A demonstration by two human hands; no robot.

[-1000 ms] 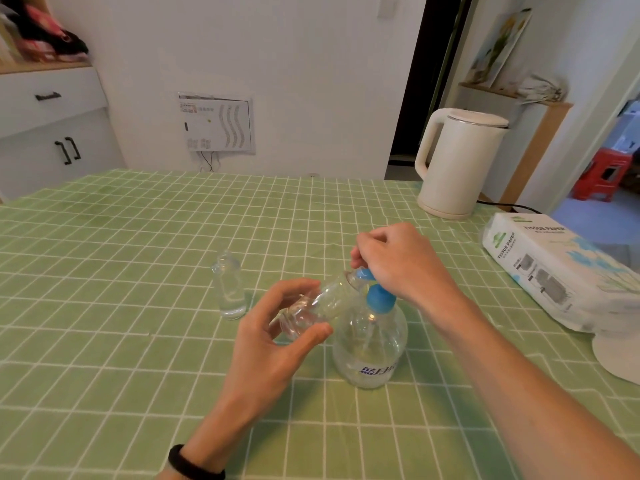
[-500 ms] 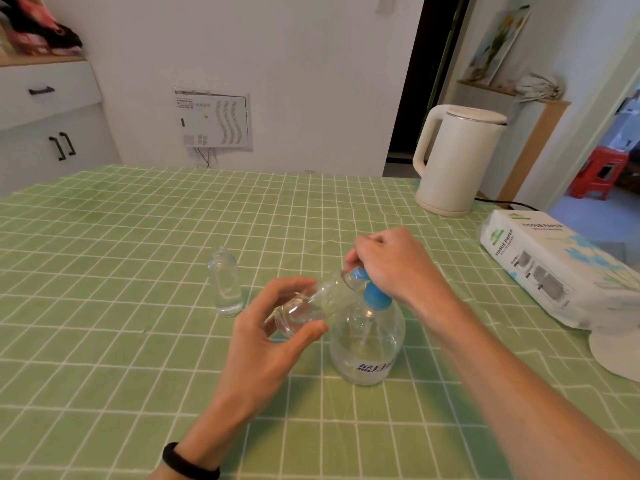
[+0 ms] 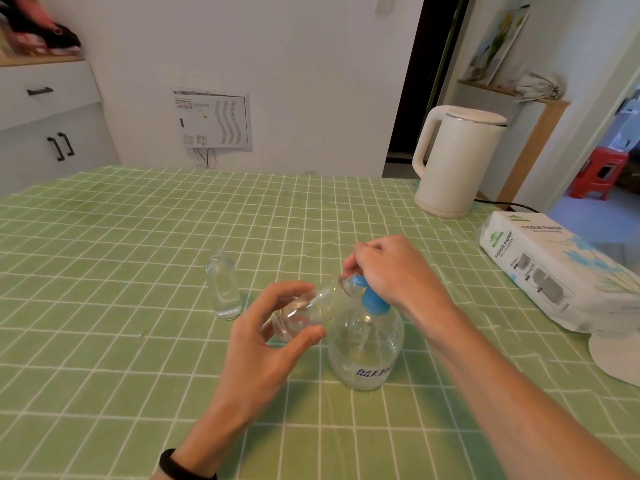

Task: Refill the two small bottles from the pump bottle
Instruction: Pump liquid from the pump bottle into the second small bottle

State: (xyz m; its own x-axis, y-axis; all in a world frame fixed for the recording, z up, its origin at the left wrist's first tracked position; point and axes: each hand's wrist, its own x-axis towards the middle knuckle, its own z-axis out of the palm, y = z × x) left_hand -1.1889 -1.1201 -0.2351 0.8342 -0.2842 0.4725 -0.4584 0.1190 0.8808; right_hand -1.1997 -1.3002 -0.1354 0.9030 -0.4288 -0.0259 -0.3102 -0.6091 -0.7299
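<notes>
One small bottle (image 3: 224,292) upright, left of pump bottle (image 3: 367,351); kettle (image 3: 457,164), tissue pack (image 3: 554,268) right

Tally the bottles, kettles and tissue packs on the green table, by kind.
Small bottles: 2 (standing bottle, tilted bottle in the left hand)
Pump bottle: 1
Kettle: 1
Tissue pack: 1
Total: 5

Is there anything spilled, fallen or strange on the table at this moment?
Nothing stands out. The left hand holds one small bottle tilted, its mouth at the blue spout of the pump bottle, which fits filling. The right hand grips the pump head. The second small bottle stands upright, and the tablecloth shows no puddle.
</notes>
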